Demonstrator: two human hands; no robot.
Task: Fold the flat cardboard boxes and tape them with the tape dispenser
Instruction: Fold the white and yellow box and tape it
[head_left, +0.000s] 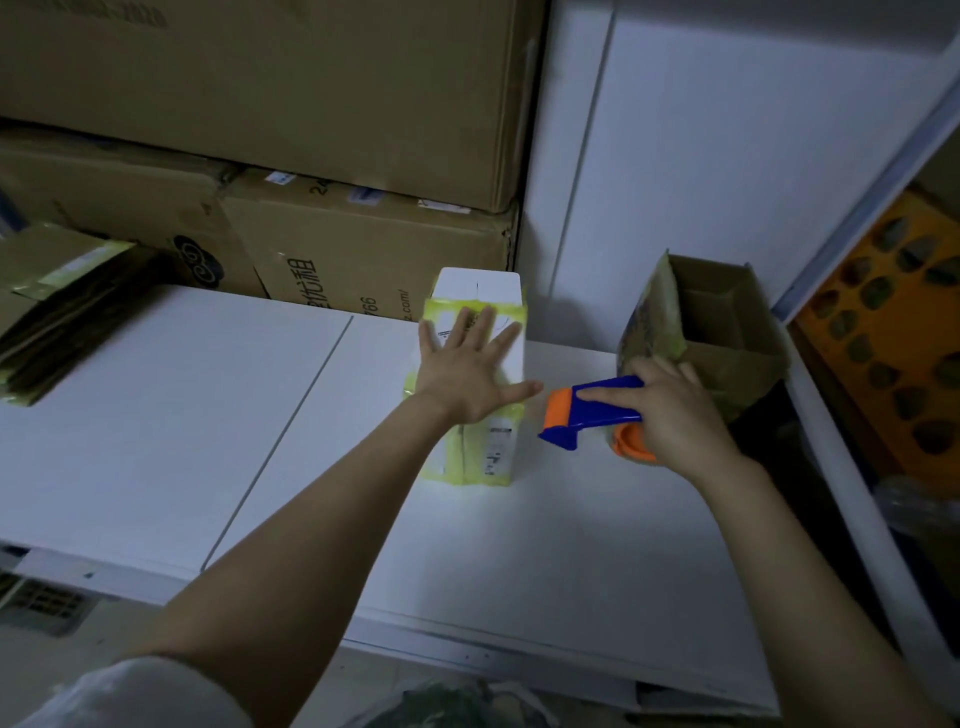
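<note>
A small white box with yellow tape along its edges stands on the white table. My left hand lies flat on its top, fingers spread. My right hand grips a blue and orange tape dispenser just right of the box, its orange end pointing at the box. A stack of flat cardboard boxes lies at the table's far left.
An open brown box stands at the back right, behind my right hand. Large brown cartons are stacked against the back. A white wall panel rises behind the table. An orange printed item sits on a shelf to the right.
</note>
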